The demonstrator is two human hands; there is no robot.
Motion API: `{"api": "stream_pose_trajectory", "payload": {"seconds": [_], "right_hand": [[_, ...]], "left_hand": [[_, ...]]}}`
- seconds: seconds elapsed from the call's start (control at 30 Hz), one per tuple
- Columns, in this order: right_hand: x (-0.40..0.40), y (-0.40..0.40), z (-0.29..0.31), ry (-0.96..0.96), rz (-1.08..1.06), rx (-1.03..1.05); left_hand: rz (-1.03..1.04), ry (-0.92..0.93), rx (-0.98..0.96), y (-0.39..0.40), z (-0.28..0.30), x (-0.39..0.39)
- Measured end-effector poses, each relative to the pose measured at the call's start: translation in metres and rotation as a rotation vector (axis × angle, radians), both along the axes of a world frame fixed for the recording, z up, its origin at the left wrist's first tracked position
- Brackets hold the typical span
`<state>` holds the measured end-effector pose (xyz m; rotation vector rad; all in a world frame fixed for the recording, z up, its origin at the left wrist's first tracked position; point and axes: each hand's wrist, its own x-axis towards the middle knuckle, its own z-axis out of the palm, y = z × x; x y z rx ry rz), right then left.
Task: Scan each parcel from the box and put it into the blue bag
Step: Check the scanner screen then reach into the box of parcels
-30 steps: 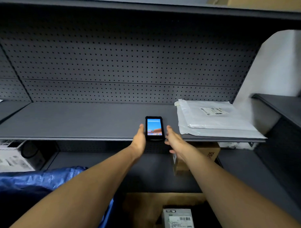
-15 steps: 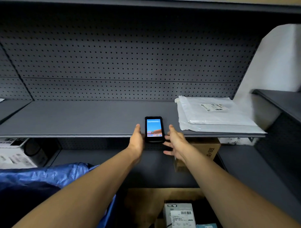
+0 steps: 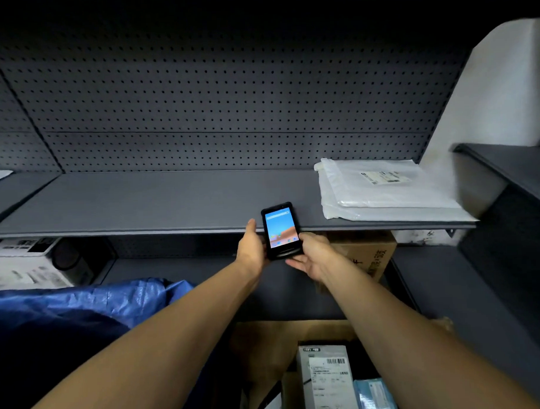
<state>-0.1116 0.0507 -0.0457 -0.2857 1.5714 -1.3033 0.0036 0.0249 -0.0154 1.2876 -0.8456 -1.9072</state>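
A dark grey shelving unit fills the view, its perforated back panel (image 3: 228,92) rising behind a long grey shelf (image 3: 140,202). At the near left lies the crumpled blue bag (image 3: 82,305), below the shelf's level. At the bottom centre stands an open cardboard box (image 3: 261,345) holding a white parcel (image 3: 325,383) with barcode labels, and just right of it a light blue parcel (image 3: 373,396). On the right end of the shelf rests a flat white plastic mailer (image 3: 378,191) with a printed label. Under that end, on the lower shelf, sits a brown carton (image 3: 371,256); at the far left on the lower level are white printed boxes (image 3: 20,268).

Both bare arms reach forward to the shelf's front edge. Between them is a black handheld scanner (image 3: 280,231) with a lit blue screen, its lower end past the edge. The left hand (image 3: 252,251) grips its left side, thumb up along it. The right hand (image 3: 310,255) holds its lower right side, fingers curled beneath.
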Motion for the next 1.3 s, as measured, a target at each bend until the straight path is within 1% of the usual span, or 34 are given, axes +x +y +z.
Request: {"api": "stream_pose_trajectory", "payload": {"seconds": [0.1,0.27,0.4,0.53,0.67,0.87,1.0,1.13,1.23,1.3], "right_hand": [[0.001,0.008,0.0,-0.057,-0.03,-0.033],[0.004,0.026,0.003,-0.14,-0.082,-0.099],[0.008,0.052,0.008,-0.191,-0.074,-0.134],[0.014,0.079,0.012,-0.229,-0.056,-0.181],[0.018,0.106,0.025,-0.198,-0.027,-0.226],[0.026,0.151,0.045,-0.162,-0.001,-0.256],[0.034,0.183,0.058,-0.132,0.015,-0.291],[0.043,0.212,0.069,-0.09,0.024,-0.323],[0.049,0.229,0.075,-0.053,0.03,-0.335],[0.054,0.24,0.079,-0.021,0.025,-0.335]], "left_hand": [[0.004,-0.038,-0.016,0.003,-0.002,0.001],[0.023,-0.039,-0.038,0.013,0.007,0.006],[0.042,-0.013,-0.06,0.024,0.014,0.006],[0.066,0.061,-0.037,0.046,0.023,0.009],[0.104,0.115,-0.032,0.071,0.032,0.015],[0.08,0.174,-0.02,0.114,0.055,0.032],[0.068,0.206,-0.06,0.143,0.064,0.045],[-0.017,0.214,-0.104,0.171,0.074,0.058],[-0.046,0.195,-0.175,0.188,0.078,0.065],[-0.075,0.215,-0.198,0.2,0.081,0.072]]}}
